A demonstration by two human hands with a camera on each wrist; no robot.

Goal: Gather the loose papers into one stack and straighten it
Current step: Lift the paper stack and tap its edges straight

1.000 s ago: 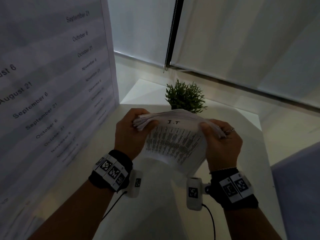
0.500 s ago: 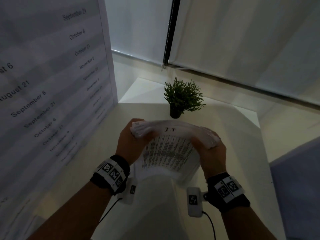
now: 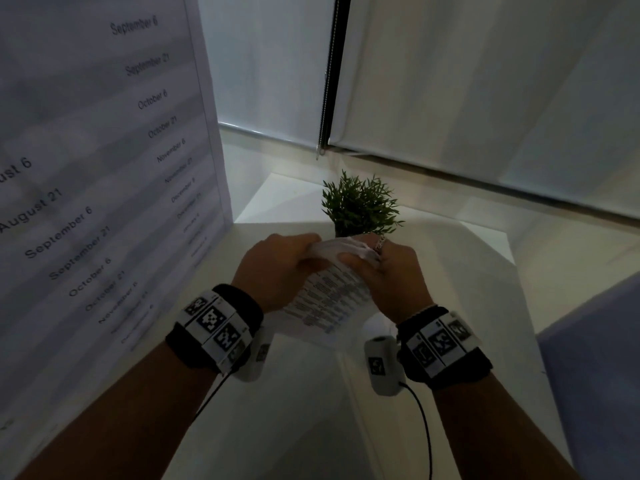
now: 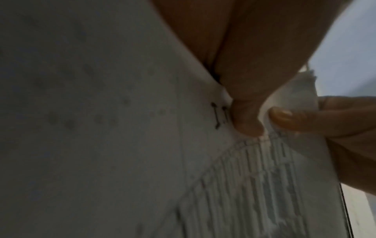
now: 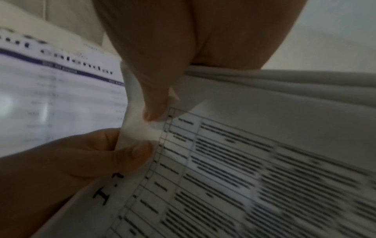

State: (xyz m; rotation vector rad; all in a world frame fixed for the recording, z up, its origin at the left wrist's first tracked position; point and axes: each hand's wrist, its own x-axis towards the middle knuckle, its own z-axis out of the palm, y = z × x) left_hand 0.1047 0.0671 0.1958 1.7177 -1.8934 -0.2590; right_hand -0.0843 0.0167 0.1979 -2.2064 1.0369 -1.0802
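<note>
A stack of printed papers (image 3: 329,299) stands upright on its lower edge on the white table (image 3: 450,306), bowed into a narrow curl. My left hand (image 3: 280,268) grips its upper left part and my right hand (image 3: 388,271) grips its upper right, the two hands close together. The top sheet shows a printed table (image 5: 244,177) and the handwritten letters "I.T" (image 5: 105,191). In the left wrist view my thumb (image 4: 244,116) presses the top edge of the stack (image 4: 254,185). Both thumbs pinch the paper in the right wrist view.
A small green potted plant (image 3: 360,206) stands just behind the hands. A large poster listing dates (image 3: 97,188) stands upright along the left side. Window blinds (image 3: 485,91) fill the back. A grey-blue surface (image 3: 602,358) lies beyond the table's right edge.
Both hands have moved toward each other, squeezing the stack from a wide spread into a tight curl. The stack's top has dropped a little and hides the plant's pot.
</note>
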